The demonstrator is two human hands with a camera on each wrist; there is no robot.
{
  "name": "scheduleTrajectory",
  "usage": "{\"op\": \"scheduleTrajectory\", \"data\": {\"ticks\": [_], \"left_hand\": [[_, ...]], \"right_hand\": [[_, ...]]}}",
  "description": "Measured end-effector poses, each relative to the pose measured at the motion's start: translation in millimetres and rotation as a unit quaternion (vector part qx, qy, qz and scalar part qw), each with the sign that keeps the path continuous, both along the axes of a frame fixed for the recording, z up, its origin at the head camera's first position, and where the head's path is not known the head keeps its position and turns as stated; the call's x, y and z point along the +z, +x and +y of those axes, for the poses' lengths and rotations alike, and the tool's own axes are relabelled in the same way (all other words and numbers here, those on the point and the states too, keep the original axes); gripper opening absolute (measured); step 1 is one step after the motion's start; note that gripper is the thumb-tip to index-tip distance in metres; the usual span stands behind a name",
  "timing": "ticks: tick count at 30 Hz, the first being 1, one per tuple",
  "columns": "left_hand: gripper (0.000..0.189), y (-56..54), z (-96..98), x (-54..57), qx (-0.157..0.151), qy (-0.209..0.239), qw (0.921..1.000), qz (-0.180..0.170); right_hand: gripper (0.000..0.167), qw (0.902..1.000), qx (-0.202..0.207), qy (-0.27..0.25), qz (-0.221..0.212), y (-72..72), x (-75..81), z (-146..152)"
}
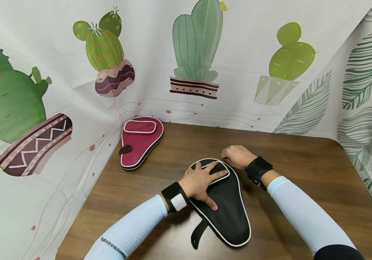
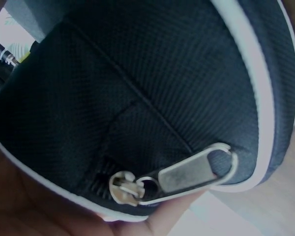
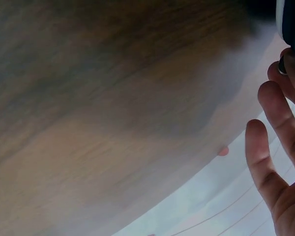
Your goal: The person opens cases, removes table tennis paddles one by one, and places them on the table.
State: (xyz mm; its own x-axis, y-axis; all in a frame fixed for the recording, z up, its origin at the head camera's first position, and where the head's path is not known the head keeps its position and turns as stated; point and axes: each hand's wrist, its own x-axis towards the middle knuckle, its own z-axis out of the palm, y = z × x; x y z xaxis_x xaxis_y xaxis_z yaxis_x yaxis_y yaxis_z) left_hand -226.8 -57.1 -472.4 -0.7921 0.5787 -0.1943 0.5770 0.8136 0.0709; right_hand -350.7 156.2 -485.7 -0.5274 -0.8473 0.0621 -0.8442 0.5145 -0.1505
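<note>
A black, paddle-shaped zip case (image 1: 229,216) with white piping lies on the table, its wide end away from me. My left hand (image 1: 200,182) rests on its wide part, fingers spread over the front pocket. At the far right edge of the case, my right hand (image 1: 238,157) pinches a small zipper pull (image 3: 282,65) between thumb and finger; most of the pull is hidden, and the other fingers stand apart from it. A metal zipper slider with a long looped tab (image 2: 187,177) shows on the side of the case in the left wrist view.
A dark red case (image 1: 140,144) of the same shape lies at the table's back left corner. From the black case's left side a black strap (image 1: 199,233) sticks out over the wooden table (image 1: 303,216). A white cactus-print cloth (image 1: 153,72) hangs behind the table.
</note>
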Motion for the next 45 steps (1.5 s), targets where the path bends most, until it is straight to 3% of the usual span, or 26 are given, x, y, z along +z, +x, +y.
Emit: {"op": "scheduleTrajectory", "data": {"ticks": [14, 45], "left_hand": [[0.124, -0.7, 2.8, -0.3, 0.001, 0.007, 0.9999, -0.011], [0.125, -1.1, 1.1, -1.5, 0.004, 0.010, 0.9999, -0.006]], "right_hand": [[0.032, 0.9998, -0.014, -0.005, 0.014, 7.3, -3.2, 13], [0.018, 0.9994, -0.034, -0.005, 0.009, 31.3, -4.6, 43]]}}
